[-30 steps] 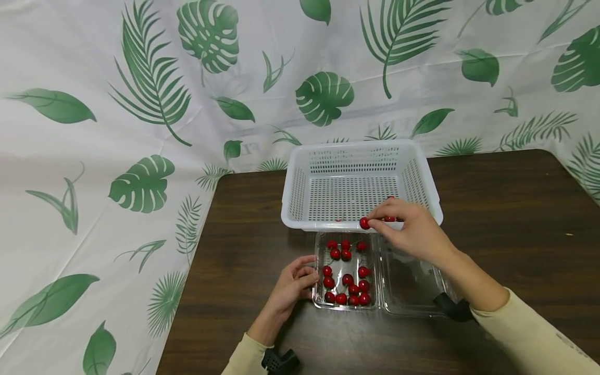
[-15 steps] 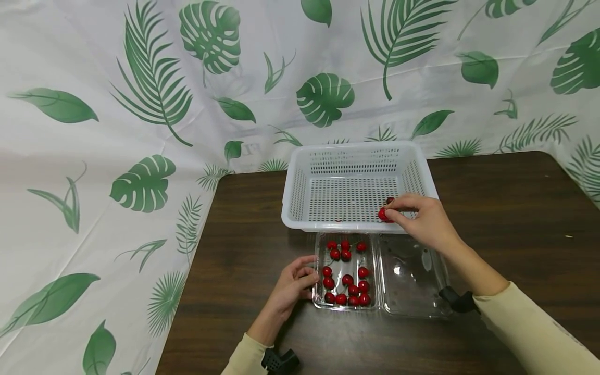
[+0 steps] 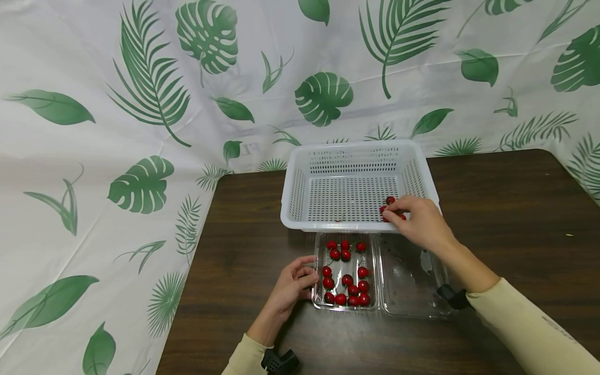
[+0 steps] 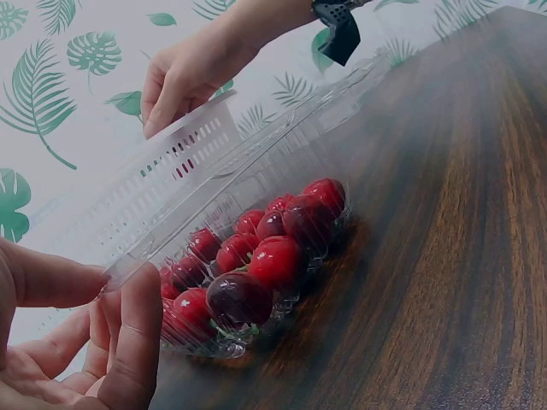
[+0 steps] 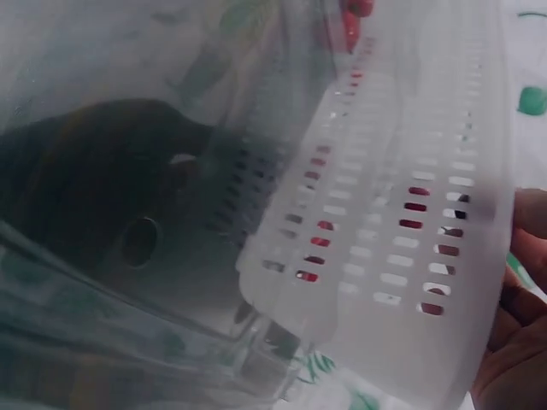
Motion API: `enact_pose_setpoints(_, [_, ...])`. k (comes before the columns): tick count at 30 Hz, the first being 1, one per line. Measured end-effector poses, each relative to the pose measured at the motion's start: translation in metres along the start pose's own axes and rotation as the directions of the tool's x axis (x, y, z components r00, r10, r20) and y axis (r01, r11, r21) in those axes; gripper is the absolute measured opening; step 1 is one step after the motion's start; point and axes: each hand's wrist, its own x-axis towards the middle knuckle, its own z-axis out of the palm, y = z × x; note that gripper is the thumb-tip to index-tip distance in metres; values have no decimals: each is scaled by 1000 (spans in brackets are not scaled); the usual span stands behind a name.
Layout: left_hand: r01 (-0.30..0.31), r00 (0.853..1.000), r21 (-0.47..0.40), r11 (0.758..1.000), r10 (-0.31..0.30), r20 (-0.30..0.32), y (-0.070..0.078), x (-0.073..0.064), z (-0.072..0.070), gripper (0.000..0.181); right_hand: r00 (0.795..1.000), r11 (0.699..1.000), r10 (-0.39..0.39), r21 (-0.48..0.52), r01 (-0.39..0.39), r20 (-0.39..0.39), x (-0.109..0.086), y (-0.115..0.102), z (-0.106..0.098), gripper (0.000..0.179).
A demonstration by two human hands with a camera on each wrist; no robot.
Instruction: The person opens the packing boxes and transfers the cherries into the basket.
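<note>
A clear plastic clamshell box (image 3: 344,263) lies opened out on the table with several red cherries (image 3: 353,289) in its left half. My left hand (image 3: 292,286) is at the box's left side; in the left wrist view, thumb and forefinger pinch its rim (image 4: 128,272). Behind the box stands a white perforated basket (image 3: 300,156). My right hand (image 3: 419,221) reaches over its front right corner, fingertips down among a few cherries (image 3: 390,200). Whether a cherry is between those fingertips is hidden. In the right wrist view, the basket wall (image 5: 385,342) partly hides the hand (image 5: 521,342).
The box's clear lid half (image 3: 412,281) lies flat on the right, under my right forearm. All stands on a dark wooden table (image 3: 506,219). A white cloth with green leaf prints (image 3: 262,31) hangs behind the table's back edge.
My right hand, with a cherry above the basket's front rim a second ago, has moved right and into the basket's cherries. The left hand and the cherries in the box have stayed put.
</note>
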Motion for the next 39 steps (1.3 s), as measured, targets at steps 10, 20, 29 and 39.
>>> enact_pose_setpoints(10, [1,1000,-8,1000,-1,1,-1,1,0,47,1000,999,17,-32,-18,-5,0,-1,5,8])
enact_pose_setpoints(20, [-1,1000,-2,1000,1,6,-2,2,-1,48,997,996,-49,-76,45,-52,-3,-11,1,11])
enact_pose_setpoints(29, [4,1000,3,1000,-4,4,-3,2,-1,48,891,891,-432,-87,446,140,-12,-50,16,21])
enact_pose_setpoints(39, [10,1000,4,1000,-10,5,-3,2,-1,48,641,753,-516,-56,656,568,-40,-82,58,13])
